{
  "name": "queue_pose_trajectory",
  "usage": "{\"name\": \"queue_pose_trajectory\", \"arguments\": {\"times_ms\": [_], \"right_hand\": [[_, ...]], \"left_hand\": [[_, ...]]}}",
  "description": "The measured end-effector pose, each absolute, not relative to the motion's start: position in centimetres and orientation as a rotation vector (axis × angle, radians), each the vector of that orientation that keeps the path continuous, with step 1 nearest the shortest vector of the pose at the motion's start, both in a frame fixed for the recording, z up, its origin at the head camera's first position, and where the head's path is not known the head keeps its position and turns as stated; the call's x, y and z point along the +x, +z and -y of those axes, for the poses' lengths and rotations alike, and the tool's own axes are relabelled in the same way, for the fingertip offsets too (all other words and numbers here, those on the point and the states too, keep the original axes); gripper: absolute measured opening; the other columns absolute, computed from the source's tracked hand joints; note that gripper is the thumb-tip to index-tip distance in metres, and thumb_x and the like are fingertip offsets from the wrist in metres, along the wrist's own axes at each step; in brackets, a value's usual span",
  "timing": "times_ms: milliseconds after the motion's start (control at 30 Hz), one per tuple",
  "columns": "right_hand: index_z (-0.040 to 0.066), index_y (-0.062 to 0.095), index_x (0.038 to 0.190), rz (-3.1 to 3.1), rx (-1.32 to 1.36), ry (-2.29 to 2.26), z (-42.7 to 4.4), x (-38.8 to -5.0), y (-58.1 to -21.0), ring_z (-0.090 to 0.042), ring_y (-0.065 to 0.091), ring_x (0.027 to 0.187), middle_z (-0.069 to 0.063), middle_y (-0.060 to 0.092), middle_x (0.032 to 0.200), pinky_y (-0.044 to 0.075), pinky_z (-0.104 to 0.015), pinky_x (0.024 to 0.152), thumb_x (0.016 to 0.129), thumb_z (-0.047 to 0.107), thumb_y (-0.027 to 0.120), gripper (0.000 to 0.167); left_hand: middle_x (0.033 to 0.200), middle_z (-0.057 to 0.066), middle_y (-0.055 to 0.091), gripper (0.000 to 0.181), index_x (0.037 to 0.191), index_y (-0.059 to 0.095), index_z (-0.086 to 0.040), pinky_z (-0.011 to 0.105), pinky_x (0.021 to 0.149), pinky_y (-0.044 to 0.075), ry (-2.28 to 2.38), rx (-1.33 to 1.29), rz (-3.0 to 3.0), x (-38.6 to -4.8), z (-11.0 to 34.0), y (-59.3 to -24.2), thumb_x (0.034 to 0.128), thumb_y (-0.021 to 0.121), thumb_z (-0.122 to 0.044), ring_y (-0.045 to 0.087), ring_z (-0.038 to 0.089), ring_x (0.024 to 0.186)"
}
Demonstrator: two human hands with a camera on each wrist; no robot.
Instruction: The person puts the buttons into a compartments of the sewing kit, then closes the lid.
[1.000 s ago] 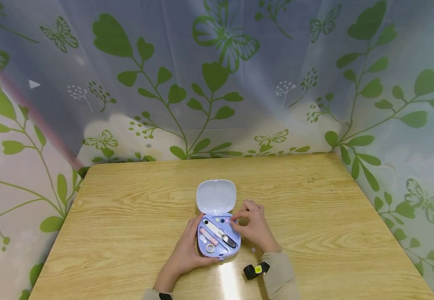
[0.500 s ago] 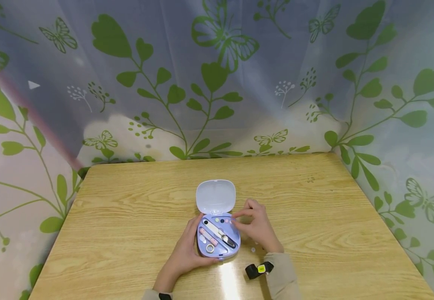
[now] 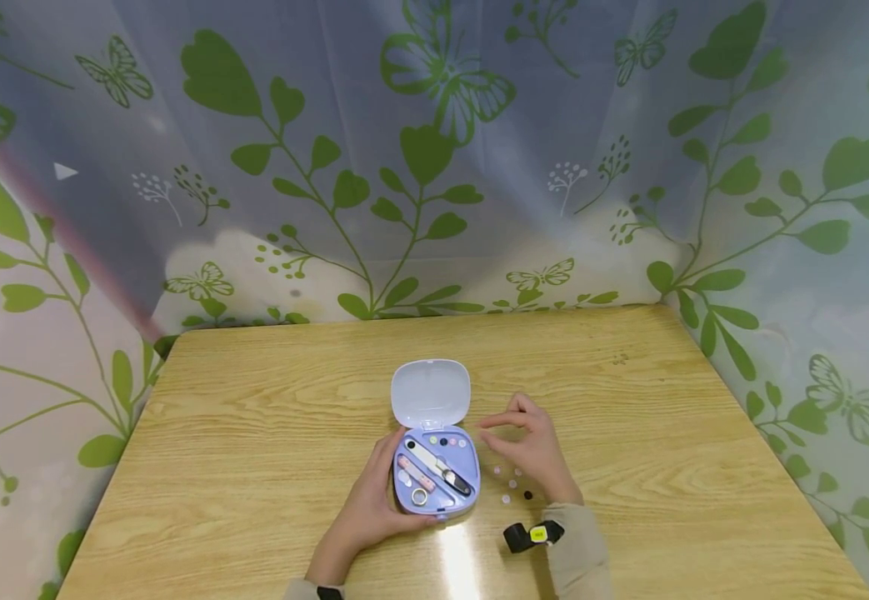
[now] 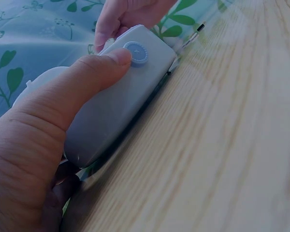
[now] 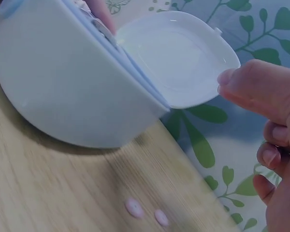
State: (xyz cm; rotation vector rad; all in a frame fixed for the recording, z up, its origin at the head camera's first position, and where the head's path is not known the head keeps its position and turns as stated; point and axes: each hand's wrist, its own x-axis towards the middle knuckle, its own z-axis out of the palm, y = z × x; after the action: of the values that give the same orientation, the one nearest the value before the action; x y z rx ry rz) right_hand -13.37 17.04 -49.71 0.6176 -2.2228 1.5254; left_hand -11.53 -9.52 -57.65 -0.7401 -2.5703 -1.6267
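A lilac sewing box (image 3: 458, 459) stands on the table, its pale lid (image 3: 430, 393) tipped back. My left hand (image 3: 370, 498) grips its left side, the thumb (image 4: 99, 70) on the front catch (image 4: 136, 52). Inside lie a slim white-and-black tool (image 3: 441, 467), a pink patterned strip (image 3: 415, 473) and a gold-coloured ring (image 3: 419, 497). A short row of buttons, including a black button (image 3: 444, 442), sits in the back compartment. My right hand (image 3: 533, 446) hovers just right of the box, thumb and forefinger tips near each other, nothing visible between them.
Several loose small buttons (image 3: 506, 499) lie on the wooden table (image 3: 277, 400) between the box and my right wrist; one is dark (image 3: 527, 495). A black strap with a yellow-green patch (image 3: 538, 534) is on the right sleeve. A leaf-patterned cloth (image 3: 434, 275) hangs behind.
My right hand has let go of a pale button at the row's right end and drawn back rightward from the box. More loose buttons now show. The left hand keeps its grip.
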Motion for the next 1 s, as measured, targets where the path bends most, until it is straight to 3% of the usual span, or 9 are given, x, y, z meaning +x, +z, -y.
{"name": "queue_pose_trajectory", "arguments": {"times_ms": [267, 400, 533, 633, 800, 1000], "right_hand": [[-0.005, 0.075, 0.084, 2.208, 0.537, 1.519, -18.2, -13.4, -50.4, -0.015, 0.035, 0.067, -0.003, 0.038, 0.072, 0.031, -0.027, 0.059, 0.070, -0.014, 0.081, 0.017], [-0.004, 0.076, 0.085, 2.250, 0.477, 1.505, -18.9, -13.2, -50.9, -0.027, 0.036, 0.067, -0.005, 0.038, 0.072, 0.032, -0.036, 0.060, 0.071, -0.011, 0.082, 0.017], [-0.003, 0.076, 0.086, 2.272, 0.441, 1.511, -19.5, -13.0, -51.2, -0.036, 0.038, 0.069, -0.017, 0.041, 0.072, 0.033, -0.040, 0.063, 0.072, -0.011, 0.081, 0.017], [-0.004, 0.076, 0.086, 2.278, 0.428, 1.526, -19.8, -12.9, -51.4, -0.036, 0.038, 0.069, -0.024, 0.042, 0.073, 0.034, -0.037, 0.063, 0.072, -0.011, 0.081, 0.016], [-0.004, 0.076, 0.086, 2.334, 0.384, 1.549, -20.2, -12.8, -52.0, -0.034, 0.038, 0.070, -0.024, 0.041, 0.074, 0.034, -0.035, 0.062, 0.074, -0.009, 0.080, 0.013], [0.011, 0.080, 0.087, 2.440, 0.234, 1.688, -21.5, -13.5, -56.1, -0.021, 0.042, 0.076, -0.010, 0.043, 0.078, 0.039, -0.025, 0.071, 0.078, 0.006, 0.083, 0.011]], "left_hand": [[0.155, 0.000, 0.034, 0.132, 0.159, 0.021, -0.020, 0.051, 0.115, 0.030, -1.613, -0.741, 2.577, -11.6, 9.6, -57.5, 0.0543, 0.097, -0.044, 0.036, 0.024, 0.140], [0.155, 0.000, 0.034, 0.132, 0.159, 0.021, -0.020, 0.051, 0.115, 0.030, -1.608, -0.740, 2.582, -11.6, 9.6, -57.5, 0.0539, 0.097, -0.045, 0.037, 0.024, 0.140], [0.155, -0.001, 0.033, 0.133, 0.159, 0.020, -0.022, 0.050, 0.116, 0.028, -1.629, -0.731, 2.584, -11.6, 9.6, -57.6, 0.0532, 0.097, -0.046, 0.035, 0.022, 0.141], [0.155, -0.001, 0.033, 0.133, 0.159, 0.020, -0.023, 0.050, 0.116, 0.028, -1.642, -0.728, 2.581, -11.6, 9.5, -57.6, 0.0533, 0.097, -0.045, 0.035, 0.022, 0.141], [0.155, -0.001, 0.033, 0.134, 0.159, 0.020, -0.022, 0.049, 0.116, 0.028, -1.637, -0.727, 2.580, -11.6, 9.6, -57.7, 0.0528, 0.097, -0.044, 0.035, 0.022, 0.141], [0.155, -0.001, 0.033, 0.132, 0.159, 0.020, -0.022, 0.050, 0.116, 0.028, -1.639, -0.734, 2.574, -11.5, 9.6, -57.8, 0.0538, 0.096, -0.046, 0.036, 0.022, 0.140]]}}
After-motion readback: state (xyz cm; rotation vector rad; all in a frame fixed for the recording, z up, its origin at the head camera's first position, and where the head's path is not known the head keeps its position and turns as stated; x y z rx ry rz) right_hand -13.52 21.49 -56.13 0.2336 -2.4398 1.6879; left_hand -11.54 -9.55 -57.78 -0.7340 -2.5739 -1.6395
